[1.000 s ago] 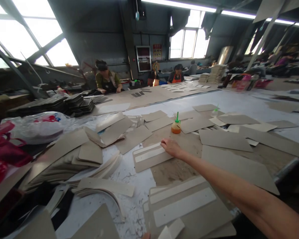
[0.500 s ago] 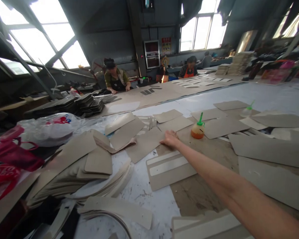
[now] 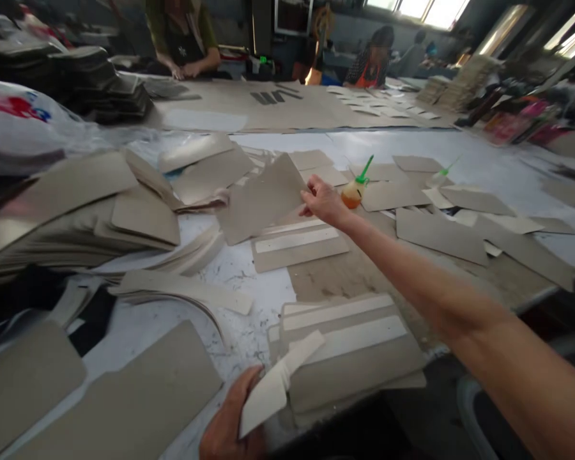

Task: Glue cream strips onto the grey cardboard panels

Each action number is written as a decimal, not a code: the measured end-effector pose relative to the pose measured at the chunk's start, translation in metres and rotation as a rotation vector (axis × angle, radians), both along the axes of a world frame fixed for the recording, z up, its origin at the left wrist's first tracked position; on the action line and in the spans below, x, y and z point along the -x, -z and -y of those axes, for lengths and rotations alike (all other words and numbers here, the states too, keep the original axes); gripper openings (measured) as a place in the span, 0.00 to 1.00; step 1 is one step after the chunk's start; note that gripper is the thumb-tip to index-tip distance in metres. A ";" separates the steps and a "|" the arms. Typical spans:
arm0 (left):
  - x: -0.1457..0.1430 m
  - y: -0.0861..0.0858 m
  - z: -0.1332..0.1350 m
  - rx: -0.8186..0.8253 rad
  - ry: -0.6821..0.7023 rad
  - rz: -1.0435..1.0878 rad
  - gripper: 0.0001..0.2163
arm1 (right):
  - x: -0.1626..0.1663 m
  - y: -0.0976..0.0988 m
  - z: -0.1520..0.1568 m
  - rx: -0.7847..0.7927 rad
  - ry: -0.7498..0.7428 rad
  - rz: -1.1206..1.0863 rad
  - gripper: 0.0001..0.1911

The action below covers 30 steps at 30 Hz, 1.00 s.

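My right hand [image 3: 323, 201] is closed on the right edge of a beige-grey cut panel [image 3: 263, 199], which is tilted up from the table. Just beneath it lies a panel with a pale strip [image 3: 299, 237] along it. A squeeze bottle [image 3: 352, 193] with orange liquid and a green nozzle stands right beside my hand. At the bottom, my left hand [image 3: 232, 418] grips a few pale strips [image 3: 266, 401], their far ends fanned over a stack of strip-bearing panels [image 3: 349, 358].
Piled panels [image 3: 76, 204] and curved strips [image 3: 182, 284] lie at left. Loose panels [image 3: 441, 236] and a second green-tipped bottle [image 3: 439, 179] are at right. A plastic bag [image 3: 19, 128] sits at far left. Two people work across the table, one with visible hands [image 3: 184, 69].
My right hand has lifted the panel's edge off the table. The view has tilted down, bringing my left hand with the strips and the stacked panels into sight.
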<state>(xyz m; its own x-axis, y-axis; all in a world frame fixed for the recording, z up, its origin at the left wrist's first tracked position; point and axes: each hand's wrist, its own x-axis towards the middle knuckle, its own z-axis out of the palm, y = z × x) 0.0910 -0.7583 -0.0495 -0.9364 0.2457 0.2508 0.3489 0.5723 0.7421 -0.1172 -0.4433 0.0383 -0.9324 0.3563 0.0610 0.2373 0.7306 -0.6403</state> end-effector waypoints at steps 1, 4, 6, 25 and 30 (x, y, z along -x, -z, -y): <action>0.003 0.001 0.001 0.004 0.025 -0.057 0.11 | -0.013 -0.008 0.003 -0.004 -0.039 -0.088 0.02; 0.011 -0.001 0.001 0.027 0.093 -0.187 0.10 | -0.045 -0.034 0.010 -0.067 -0.078 -0.315 0.04; 0.015 -0.005 -0.001 0.021 0.071 -0.249 0.09 | -0.060 -0.050 0.011 -0.123 -0.044 -0.367 0.04; -0.009 -0.017 0.006 -0.095 0.220 -0.269 0.13 | -0.208 -0.090 0.014 0.678 0.092 -0.367 0.18; -0.053 -0.013 -0.006 -0.305 0.258 -0.175 0.14 | -0.287 -0.013 0.020 1.053 0.400 -0.145 0.21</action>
<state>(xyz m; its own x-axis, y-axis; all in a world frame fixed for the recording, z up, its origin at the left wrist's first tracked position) 0.1438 -0.7525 -0.0365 -0.7907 0.3562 0.4979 0.5876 0.2132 0.7806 0.1700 -0.4628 0.0518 -0.7486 0.5649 -0.3470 0.2062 -0.2991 -0.9317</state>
